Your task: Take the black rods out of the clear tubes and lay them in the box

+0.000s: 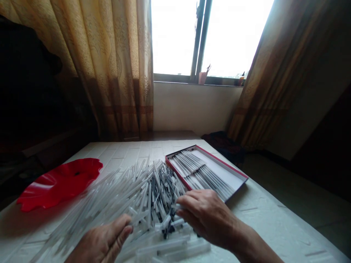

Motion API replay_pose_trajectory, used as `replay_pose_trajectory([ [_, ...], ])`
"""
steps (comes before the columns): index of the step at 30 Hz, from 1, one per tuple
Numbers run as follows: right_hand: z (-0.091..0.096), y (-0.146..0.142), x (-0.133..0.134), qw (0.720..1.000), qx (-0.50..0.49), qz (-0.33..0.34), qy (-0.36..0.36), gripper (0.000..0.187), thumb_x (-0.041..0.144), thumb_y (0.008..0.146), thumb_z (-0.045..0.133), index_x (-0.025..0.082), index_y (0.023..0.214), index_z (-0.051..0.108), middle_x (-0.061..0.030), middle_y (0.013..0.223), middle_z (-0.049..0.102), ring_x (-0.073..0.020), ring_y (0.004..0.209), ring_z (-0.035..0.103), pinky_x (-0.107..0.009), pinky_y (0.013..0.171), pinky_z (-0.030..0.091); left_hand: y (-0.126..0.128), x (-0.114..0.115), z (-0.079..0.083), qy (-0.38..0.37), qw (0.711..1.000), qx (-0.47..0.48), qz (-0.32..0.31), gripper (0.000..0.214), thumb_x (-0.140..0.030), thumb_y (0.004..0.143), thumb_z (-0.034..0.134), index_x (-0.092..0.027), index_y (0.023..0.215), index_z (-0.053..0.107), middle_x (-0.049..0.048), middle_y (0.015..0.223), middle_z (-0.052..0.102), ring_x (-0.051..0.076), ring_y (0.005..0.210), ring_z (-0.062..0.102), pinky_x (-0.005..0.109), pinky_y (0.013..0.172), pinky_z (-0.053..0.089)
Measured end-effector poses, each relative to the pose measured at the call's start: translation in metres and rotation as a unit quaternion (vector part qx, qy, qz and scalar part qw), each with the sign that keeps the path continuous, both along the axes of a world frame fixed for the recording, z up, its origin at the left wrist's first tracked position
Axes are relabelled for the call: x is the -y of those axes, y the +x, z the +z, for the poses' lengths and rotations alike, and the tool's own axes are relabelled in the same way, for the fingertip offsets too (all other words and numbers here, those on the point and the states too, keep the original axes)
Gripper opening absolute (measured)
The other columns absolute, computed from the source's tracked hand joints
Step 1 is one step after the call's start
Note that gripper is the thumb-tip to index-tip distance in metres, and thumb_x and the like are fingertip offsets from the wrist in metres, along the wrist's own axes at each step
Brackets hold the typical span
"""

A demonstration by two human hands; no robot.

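A big heap of clear plastic pen tubes and black-tipped refills [137, 193] covers the near middle of the white table [274, 223]. My left hand [102, 241] lies at the heap's near edge, fingers held together against a clear tube. My right hand [204, 213] rests palm down on the right side of the heap, fingertips curled onto the pieces. What each hand grips, if anything, is hidden. A red-rimmed flat box [236, 173] beyond my right hand holds rows of assembled pens.
A red wavy-edged plastic dish [57, 182] sits at the table's left. Patterned curtains [109, 65] hang behind, on both sides of a bright window [208, 36]. Floor lies beyond the table's right edge.
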State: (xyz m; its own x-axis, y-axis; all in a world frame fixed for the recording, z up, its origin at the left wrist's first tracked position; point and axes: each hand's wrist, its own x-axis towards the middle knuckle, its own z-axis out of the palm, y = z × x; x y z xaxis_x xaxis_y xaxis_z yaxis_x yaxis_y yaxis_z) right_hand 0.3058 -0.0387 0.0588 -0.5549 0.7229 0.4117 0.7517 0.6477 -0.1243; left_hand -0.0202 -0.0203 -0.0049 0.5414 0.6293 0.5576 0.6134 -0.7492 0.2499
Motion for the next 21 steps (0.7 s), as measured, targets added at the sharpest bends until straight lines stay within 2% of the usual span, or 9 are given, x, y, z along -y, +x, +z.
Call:
replay_pose_trajectory([
  [3,-0.007,-0.002,-0.002,0.995,0.046,-0.003,-0.084,0.014,0.024,0.092,0.058,0.020,0.079,0.064,-0.0002,0.074,0.069,-0.0140,0.063,0.060,-0.027,0.057,0.035,-0.001,-0.003,0.000,0.019,0.998,-0.012,0.060,0.033,-0.051,0.101,0.041,-0.032,0.103,0.069,-0.0036,0.092,0.079,0.015,0.081,0.078,0.014,0.070,0.059],
  [6,-0.011,-0.002,-0.003,0.988,0.074,-0.023,-0.130,0.010,0.021,0.084,0.066,0.020,0.074,0.065,0.0002,0.075,0.071,-0.0142,0.065,0.062,-0.026,0.057,0.034,-0.013,-0.010,-0.008,0.074,0.991,-0.027,0.112,0.039,-0.055,0.100,0.042,-0.031,0.104,0.072,-0.0011,0.097,0.079,0.020,0.091,0.078,0.022,0.075,0.062],
  [9,-0.010,-0.001,-0.003,0.983,0.091,-0.022,-0.160,0.008,0.021,0.081,0.069,0.020,0.073,0.067,-0.0002,0.075,0.073,-0.0150,0.065,0.064,-0.026,0.057,0.034,-0.023,-0.018,-0.009,0.086,0.986,-0.040,0.138,0.046,-0.057,0.100,0.038,-0.028,0.102,0.074,0.0017,0.095,0.080,0.022,0.090,0.078,0.027,0.075,0.063],
  [15,-0.012,-0.002,-0.001,0.981,0.092,-0.024,-0.169,0.005,0.022,0.079,0.070,0.020,0.075,0.068,-0.0012,0.076,0.073,-0.0174,0.066,0.066,-0.027,0.056,0.034,-0.023,-0.021,0.012,0.076,0.984,-0.050,0.151,0.053,-0.059,0.100,0.035,-0.026,0.094,0.075,0.0021,0.086,0.079,0.018,0.074,0.078,0.023,0.063,0.061],
  [17,-0.015,-0.002,-0.002,0.982,0.088,-0.031,-0.163,0.005,0.021,0.079,0.070,0.020,0.076,0.068,-0.0009,0.076,0.073,-0.0172,0.066,0.066,-0.027,0.057,0.034,-0.024,-0.021,0.011,0.070,0.983,-0.052,0.162,0.051,-0.058,0.100,0.034,-0.026,0.095,0.073,0.0016,0.086,0.078,0.018,0.076,0.077,0.023,0.066,0.060],
  [21,-0.018,0.002,-0.006,0.986,0.083,-0.041,-0.137,0.013,0.019,0.086,0.064,0.020,0.073,0.066,-0.0007,0.073,0.071,-0.0155,0.064,0.065,-0.027,0.057,0.034,-0.029,-0.024,-0.001,0.039,0.981,-0.054,0.184,0.049,-0.057,0.101,0.032,-0.027,0.099,0.071,0.0014,0.091,0.077,0.018,0.081,0.076,0.024,0.071,0.058],
])
